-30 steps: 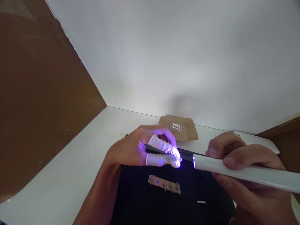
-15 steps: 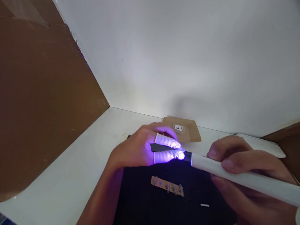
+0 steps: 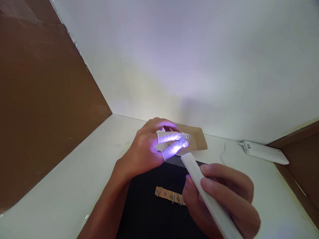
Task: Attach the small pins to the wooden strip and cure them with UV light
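Note:
My left hand (image 3: 143,149) wears white finger cots (image 3: 168,136) on its thumb and index finger. Those two fingertips pinch a small, shiny, translucent piece (image 3: 183,142), washed out by violet light, so its kind is unclear. Closed around a white pen-shaped UV light (image 3: 205,189), my right hand (image 3: 234,196) points the lamp's tip up and left at the pinched piece, with a gap between. Below, an orange-tan strip (image 3: 168,195) carrying several small greyish pieces lies on the black mat (image 3: 147,219); my right hand hides its right end.
A brown cardboard tray (image 3: 199,142) with a small clear labelled box (image 3: 185,135) stands behind my left hand. At the right lies a white power strip (image 3: 265,152) with a cable. Brown panels (image 3: 50,109) and a white wall (image 3: 174,59) enclose the table.
The UV light has drawn back from my left fingertips and now tilts more steeply. My left hand has risen slightly, still pinching. The view has shifted a little.

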`<state>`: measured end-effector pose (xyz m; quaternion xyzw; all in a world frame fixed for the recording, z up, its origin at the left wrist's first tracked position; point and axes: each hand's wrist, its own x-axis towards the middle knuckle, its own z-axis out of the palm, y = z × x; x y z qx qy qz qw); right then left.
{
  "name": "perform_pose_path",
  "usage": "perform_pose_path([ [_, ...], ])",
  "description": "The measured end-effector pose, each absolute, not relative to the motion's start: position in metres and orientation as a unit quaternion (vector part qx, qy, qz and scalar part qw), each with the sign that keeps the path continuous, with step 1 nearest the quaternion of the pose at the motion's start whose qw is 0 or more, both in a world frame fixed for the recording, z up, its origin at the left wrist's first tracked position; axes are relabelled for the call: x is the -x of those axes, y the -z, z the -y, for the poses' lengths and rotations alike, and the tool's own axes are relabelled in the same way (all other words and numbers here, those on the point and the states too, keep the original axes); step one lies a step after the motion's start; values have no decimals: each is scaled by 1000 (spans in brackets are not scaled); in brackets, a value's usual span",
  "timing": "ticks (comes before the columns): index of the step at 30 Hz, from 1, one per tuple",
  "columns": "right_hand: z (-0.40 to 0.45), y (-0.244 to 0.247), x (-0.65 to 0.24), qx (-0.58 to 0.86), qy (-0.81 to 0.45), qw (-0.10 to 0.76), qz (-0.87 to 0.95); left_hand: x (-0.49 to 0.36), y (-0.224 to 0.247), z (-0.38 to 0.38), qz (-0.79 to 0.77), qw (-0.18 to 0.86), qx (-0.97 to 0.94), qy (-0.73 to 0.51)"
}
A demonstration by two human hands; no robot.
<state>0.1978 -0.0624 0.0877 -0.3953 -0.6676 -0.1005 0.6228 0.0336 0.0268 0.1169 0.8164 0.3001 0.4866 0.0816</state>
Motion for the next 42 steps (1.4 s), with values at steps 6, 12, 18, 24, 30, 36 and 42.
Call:
perform_pose_path([
  [6,63,-77,-193,398,150,621,658,-36,-119,-25,-314,66,-797,-512],
  [12,59,-73,-194,383,172,621,662,-39,-118,-24,-302,76,-797,-518],
  [18,58,-75,-195,373,160,634,659,-42,-118,-24,-301,71,-810,-499],
  [24,54,-78,-196,357,160,630,671,-41,-114,-25,-300,69,-814,-492],
  [30,53,-80,-191,349,163,651,654,-42,-113,-26,-298,68,-815,-493],
  [36,53,-82,-191,338,162,653,658,-43,-115,-26,-297,64,-813,-497],
  [42,52,-85,-189,346,164,660,646,-42,-116,-26,-285,42,-820,-494],
])
